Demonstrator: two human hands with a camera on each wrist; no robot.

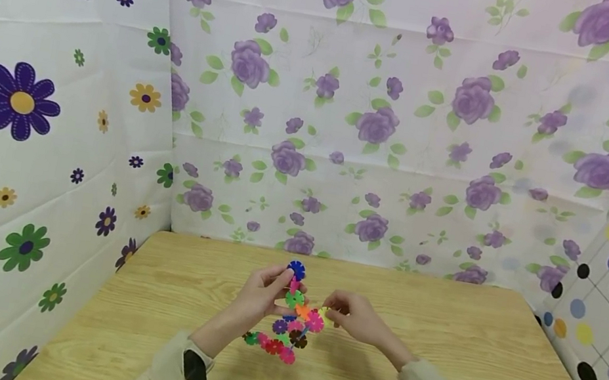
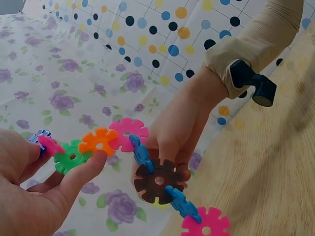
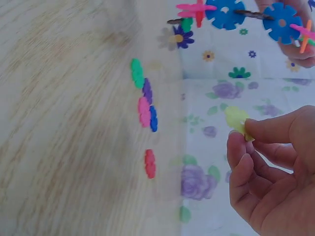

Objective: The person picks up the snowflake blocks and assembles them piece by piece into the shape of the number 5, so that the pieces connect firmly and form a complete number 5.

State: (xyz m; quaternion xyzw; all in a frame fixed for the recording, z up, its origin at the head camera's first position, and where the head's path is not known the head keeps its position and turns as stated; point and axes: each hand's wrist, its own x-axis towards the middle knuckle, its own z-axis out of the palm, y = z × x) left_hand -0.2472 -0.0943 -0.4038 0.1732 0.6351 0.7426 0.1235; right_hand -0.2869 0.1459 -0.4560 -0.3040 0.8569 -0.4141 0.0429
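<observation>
My left hand [image 1: 259,297] holds a chain of colourful plastic snowflake discs by its upper end, thumb on the discs. From a blue disc [image 1: 296,270], the chain passes pink, green, an orange disc [image 2: 98,142] and pink. Below hangs a brown disc [image 2: 159,181] between two blue ones, then a pink disc [image 2: 206,225]. In the head view the lower end bends left through a red disc [image 1: 273,346]. My right hand [image 1: 358,318] pinches a yellow disc [image 3: 237,119] between thumb and fingers. Seen from the right wrist, that disc is apart from the chain.
Several loose discs lie on the wooden table [image 1: 431,369], among them a green disc [image 3: 137,73], a pink disc [image 3: 144,112] and a red disc [image 3: 150,163]. A flowered cloth [image 1: 369,160] hangs behind the table; patterned cloths flank both sides.
</observation>
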